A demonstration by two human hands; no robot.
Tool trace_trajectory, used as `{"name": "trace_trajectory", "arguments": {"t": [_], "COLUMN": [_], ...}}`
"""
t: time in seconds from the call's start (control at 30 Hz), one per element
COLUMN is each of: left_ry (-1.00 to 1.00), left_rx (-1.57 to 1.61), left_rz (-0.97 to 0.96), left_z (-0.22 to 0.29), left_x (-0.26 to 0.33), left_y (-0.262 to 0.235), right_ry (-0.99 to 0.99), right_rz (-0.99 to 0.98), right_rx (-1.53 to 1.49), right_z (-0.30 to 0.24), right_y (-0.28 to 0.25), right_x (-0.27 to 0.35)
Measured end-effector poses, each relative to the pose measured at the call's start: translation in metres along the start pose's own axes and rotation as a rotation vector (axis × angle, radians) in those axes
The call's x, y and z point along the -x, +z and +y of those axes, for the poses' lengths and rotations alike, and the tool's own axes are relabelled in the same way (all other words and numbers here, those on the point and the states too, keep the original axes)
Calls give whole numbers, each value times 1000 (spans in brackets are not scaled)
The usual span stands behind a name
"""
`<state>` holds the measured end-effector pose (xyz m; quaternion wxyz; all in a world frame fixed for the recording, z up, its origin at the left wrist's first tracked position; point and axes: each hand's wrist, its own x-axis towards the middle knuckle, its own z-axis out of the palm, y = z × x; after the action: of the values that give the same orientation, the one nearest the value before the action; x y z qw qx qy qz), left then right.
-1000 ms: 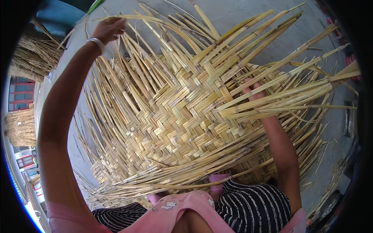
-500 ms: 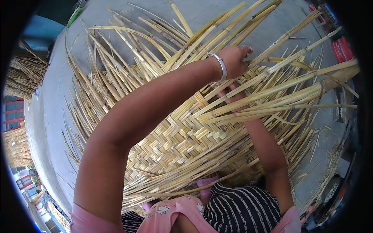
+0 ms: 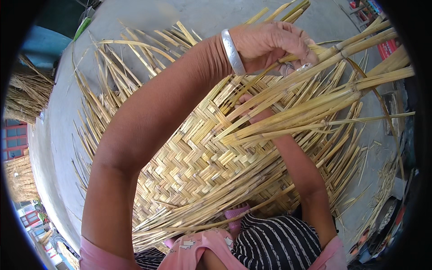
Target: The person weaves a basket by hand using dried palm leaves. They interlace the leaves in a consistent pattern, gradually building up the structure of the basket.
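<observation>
- The fingers (image 3: 294,42) of the left hand (image 3: 270,45) are curled together over a bunch of long reed strips (image 3: 315,96), gripping them where they rise off the mat.
- A silver bangle (image 3: 233,51) sits on that wrist, just behind the fingers, and a ring shows on one finger, against the strips.
- The right hand (image 3: 256,110) lies below the left hand's fingers, mostly hidden under the same strips; only a few fingertips (image 3: 245,98) show, pressed on the weave, and whether they grip anything cannot be told.
- The strips fan out from the fingers to the right and away from them; they are pale yellow, flat and stiff, some split at the ends.
- The woven mat (image 3: 193,162) spreads beneath and on the near side of both hands, lying on the grey concrete floor (image 3: 58,148).
- Its middle is a tight herringbone weave of straw-coloured strips; around the edge the loose ends stick out unwoven in all directions.
- Near the person's striped clothing (image 3: 274,240), a thick band of loose strips crosses the mat's near edge.
- Far to the left of the fingers, bundles of dry straw (image 3: 27,94) lie beside the floor.
</observation>
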<state>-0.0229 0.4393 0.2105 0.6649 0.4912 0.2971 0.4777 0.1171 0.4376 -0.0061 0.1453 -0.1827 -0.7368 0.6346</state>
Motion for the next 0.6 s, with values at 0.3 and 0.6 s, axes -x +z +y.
{"name": "trace_trajectory", "arguments": {"t": [0.3,0.6], "left_ry": [-156,246], "left_rx": [-15,-293], "left_rz": [18,443], "left_z": [87,108], "left_x": [45,159], "left_y": [-15,3], "right_ry": [93,98], "right_rz": [33,-18], "right_rx": [-131,-183], "right_z": [0,25], "right_y": [2,-6], "right_x": [3,-2]}}
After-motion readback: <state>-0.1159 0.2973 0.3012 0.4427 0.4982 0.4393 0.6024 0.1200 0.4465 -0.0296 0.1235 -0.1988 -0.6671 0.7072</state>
